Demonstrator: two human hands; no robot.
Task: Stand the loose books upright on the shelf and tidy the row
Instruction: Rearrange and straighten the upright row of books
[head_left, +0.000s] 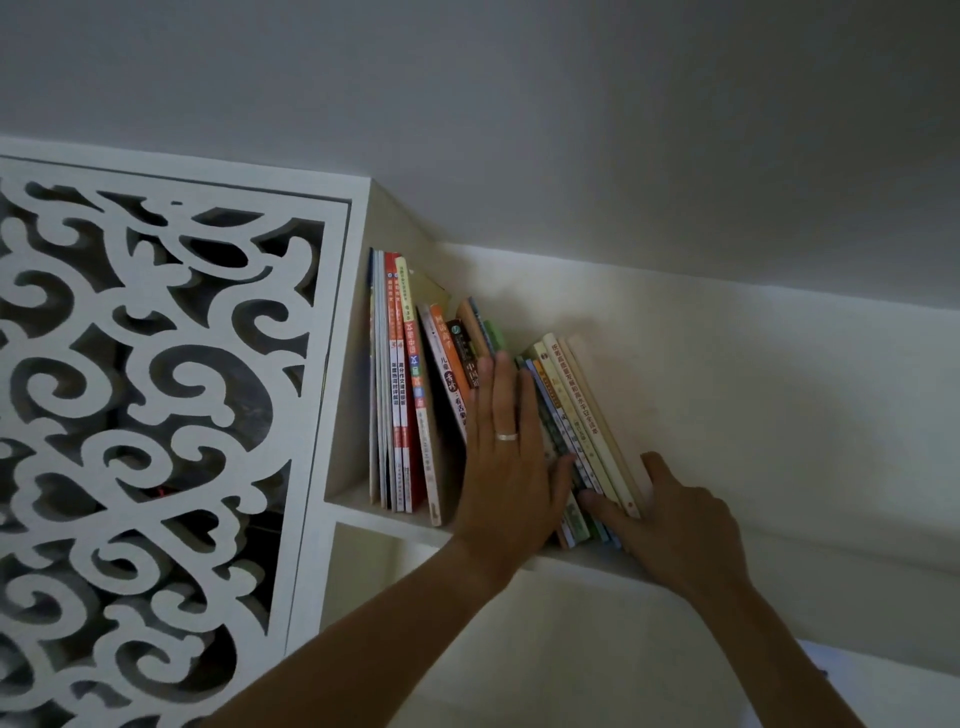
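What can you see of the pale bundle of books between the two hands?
The bundle of thin cream and green paperback books stands on the white shelf board, tops leaning left, spines out with printed characters. The left hand lies flat against its left side; the right hand grips its lower right end.

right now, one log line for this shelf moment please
stage: tidying row | left hand: flat against middle books | right hand: gripping leaning books at base | shelf: left books upright | row: not yet straight

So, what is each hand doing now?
Left hand: open, flat on the books.
Right hand: holding the leaning books, thumb behind, fingers in front.
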